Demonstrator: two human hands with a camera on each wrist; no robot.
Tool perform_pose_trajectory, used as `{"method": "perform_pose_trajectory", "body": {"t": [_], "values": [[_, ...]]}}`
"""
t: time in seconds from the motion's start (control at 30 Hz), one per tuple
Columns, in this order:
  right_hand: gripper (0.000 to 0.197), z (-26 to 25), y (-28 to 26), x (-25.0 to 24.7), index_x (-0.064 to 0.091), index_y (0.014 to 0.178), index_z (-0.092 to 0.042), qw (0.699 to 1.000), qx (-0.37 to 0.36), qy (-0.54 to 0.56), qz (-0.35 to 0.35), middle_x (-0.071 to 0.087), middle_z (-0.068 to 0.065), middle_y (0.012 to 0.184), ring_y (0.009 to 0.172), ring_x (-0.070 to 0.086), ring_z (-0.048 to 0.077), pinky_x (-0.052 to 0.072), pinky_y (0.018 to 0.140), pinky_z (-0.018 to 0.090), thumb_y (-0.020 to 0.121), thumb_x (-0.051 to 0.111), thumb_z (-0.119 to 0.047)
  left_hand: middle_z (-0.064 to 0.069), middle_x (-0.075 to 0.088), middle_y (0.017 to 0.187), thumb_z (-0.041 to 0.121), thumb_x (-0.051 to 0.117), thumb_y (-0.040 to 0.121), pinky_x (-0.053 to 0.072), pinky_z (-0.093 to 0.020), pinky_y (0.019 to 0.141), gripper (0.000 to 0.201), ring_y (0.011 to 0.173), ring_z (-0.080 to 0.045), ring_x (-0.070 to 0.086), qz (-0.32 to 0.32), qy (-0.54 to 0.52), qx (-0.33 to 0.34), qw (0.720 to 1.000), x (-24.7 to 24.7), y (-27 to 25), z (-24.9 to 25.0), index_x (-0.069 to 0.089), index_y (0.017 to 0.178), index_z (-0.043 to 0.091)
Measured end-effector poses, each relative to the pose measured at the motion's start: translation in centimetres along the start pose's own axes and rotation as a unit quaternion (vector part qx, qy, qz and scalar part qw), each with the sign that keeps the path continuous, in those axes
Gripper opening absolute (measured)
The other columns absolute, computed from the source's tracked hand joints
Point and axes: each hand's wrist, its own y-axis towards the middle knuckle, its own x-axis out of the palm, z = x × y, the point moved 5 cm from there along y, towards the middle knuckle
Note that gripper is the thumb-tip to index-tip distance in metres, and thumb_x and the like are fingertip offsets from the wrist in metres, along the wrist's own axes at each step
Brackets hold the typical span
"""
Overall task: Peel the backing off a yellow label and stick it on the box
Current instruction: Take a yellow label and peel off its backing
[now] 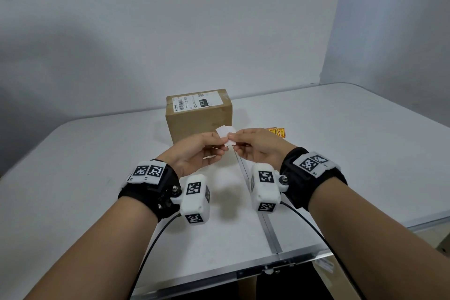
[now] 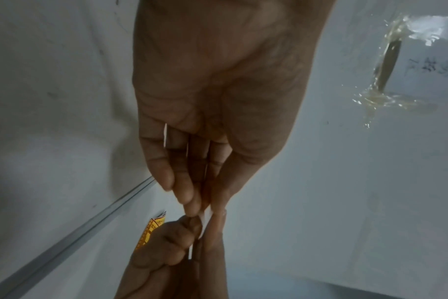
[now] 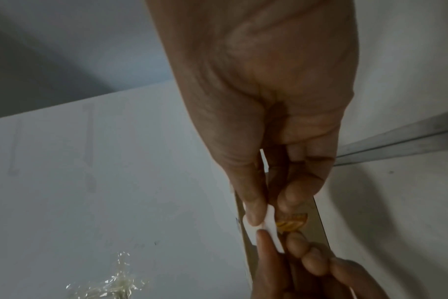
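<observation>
A brown cardboard box (image 1: pixel 198 117) with a white shipping label on top stands at the middle back of the table. Just in front of it, above the table, both hands hold one small label (image 1: pixel 226 135) whose white backing faces me. My left hand (image 1: pixel 221 144) pinches its left edge between thumb and fingers. My right hand (image 1: pixel 232 140) pinches the right edge. In the right wrist view the white backing (image 3: pixel 269 224) sits under the thumb, and the label's yellow face (image 3: pixel 292 223) shows behind it. In the left wrist view the white edge (image 2: pixel 205 217) shows between the fingertips.
Spare yellow labels (image 1: pixel 277 132) lie on the white table (image 1: pixel 97 178) right of the box, partly hidden by my right hand. A metal seam (image 1: pixel 266 224) runs down the table's middle to the front edge. A patch of crinkled clear tape (image 2: pixel 386 60) is stuck on a white surface.
</observation>
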Motion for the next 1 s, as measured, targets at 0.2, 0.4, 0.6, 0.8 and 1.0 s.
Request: {"method": "perform_pose_trajectory", "body": {"t": [0.2,0.4,0.6,0.8,1.0], "values": [[0.007,0.4,-0.1,-0.3,0.065,0.081,-0.009,0.999,0.042,-0.016,-0.016,0.058,0.001,0.066,0.051,0.056,0.005,0.050,0.051,0.013,0.086,0.068,-0.014,-0.003,0.064,0.068,0.012,0.074,0.071,0.052,-0.018,0.061,0.015,0.058,-0.008,0.057,-0.006,-0.006,-0.040,0.999,-1.1,-0.1,-0.1,0.063,0.062,0.016],[0.007,1.1,0.0,-1.5,0.064,0.082,-0.009,0.996,0.090,-0.016,-0.011,0.056,0.002,0.068,0.058,0.051,0.009,0.049,0.051,0.014,0.085,0.069,-0.014,-0.004,0.063,0.066,0.010,0.073,0.070,0.052,-0.017,0.059,0.013,0.057,-0.008,0.056,0.007,0.015,-0.063,0.998,-2.7,0.0,-0.2,0.065,0.061,0.014],[0.005,1.8,0.1,-2.1,0.066,0.085,-0.007,0.994,0.110,-0.009,0.004,0.059,0.002,0.069,0.059,0.052,0.009,0.051,0.050,0.014,0.084,0.069,-0.011,-0.005,0.065,0.065,0.005,0.069,0.079,0.051,-0.017,0.062,0.020,0.063,-0.010,0.056,0.021,0.044,-0.067,0.997,-3.2,0.1,-0.6,0.067,0.061,0.014],[0.009,2.0,0.3,-2.7,0.064,0.089,-0.004,0.994,0.102,0.006,0.027,0.059,0.003,0.071,0.058,0.054,0.010,0.052,0.051,0.014,0.083,0.069,-0.010,-0.006,0.065,0.066,0.003,0.067,0.080,0.051,-0.017,0.061,0.017,0.061,-0.011,0.056,0.041,0.046,-0.067,0.996,-3.8,0.2,-0.5,0.063,0.066,0.012],[0.008,1.9,0.2,-4.3,0.061,0.083,-0.008,0.992,0.090,0.029,0.078,0.057,0.003,0.069,0.048,0.055,0.009,0.051,0.051,0.017,0.083,0.069,-0.010,-0.005,0.064,0.069,0.001,0.069,0.076,0.052,-0.020,0.063,0.012,0.063,-0.013,0.060,0.112,0.053,-0.062,0.990,-5.7,0.1,-0.2,0.062,0.075,0.011]]}}
